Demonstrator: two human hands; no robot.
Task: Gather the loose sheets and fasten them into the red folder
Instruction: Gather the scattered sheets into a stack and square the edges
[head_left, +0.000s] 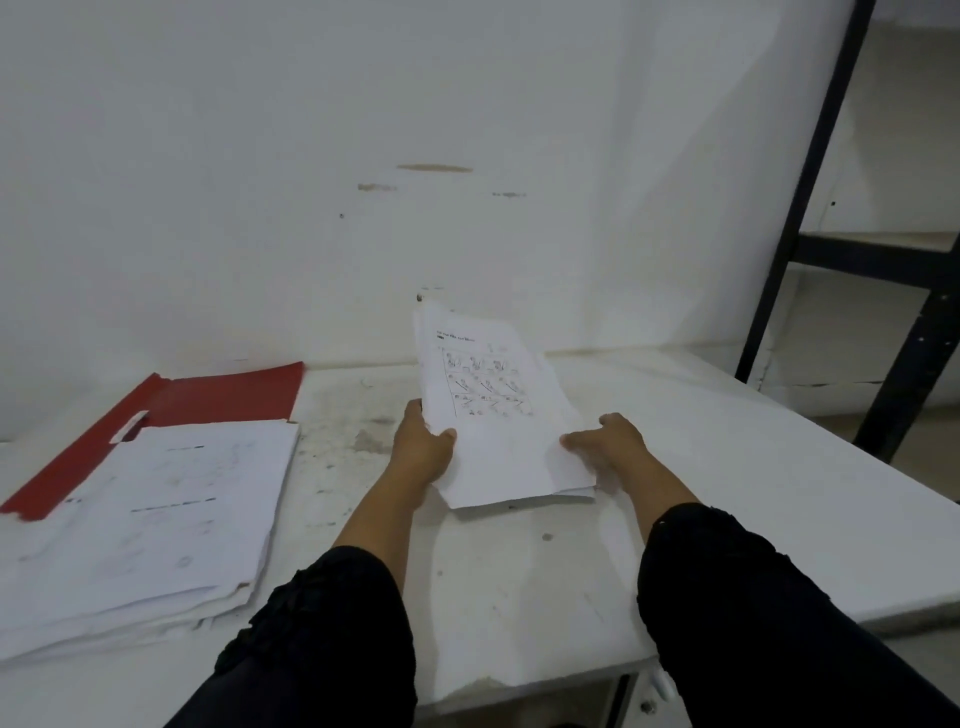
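A bundle of loose printed sheets (493, 410) is held tilted up above the middle of the white table. My left hand (423, 447) grips its left edge and my right hand (610, 447) grips its right edge near the bottom. The red folder (208, 397) lies open at the back left, a white fastener strip (130, 426) on its spine. A thick stack of white sheets (156, 525) rests on the folder's near part and covers most of it.
The white table (727, 493) runs from the wall to a front edge near my arms. A black metal shelf frame (904, 364) stands at the right, beyond the table's corner. A white wall rises directly behind.
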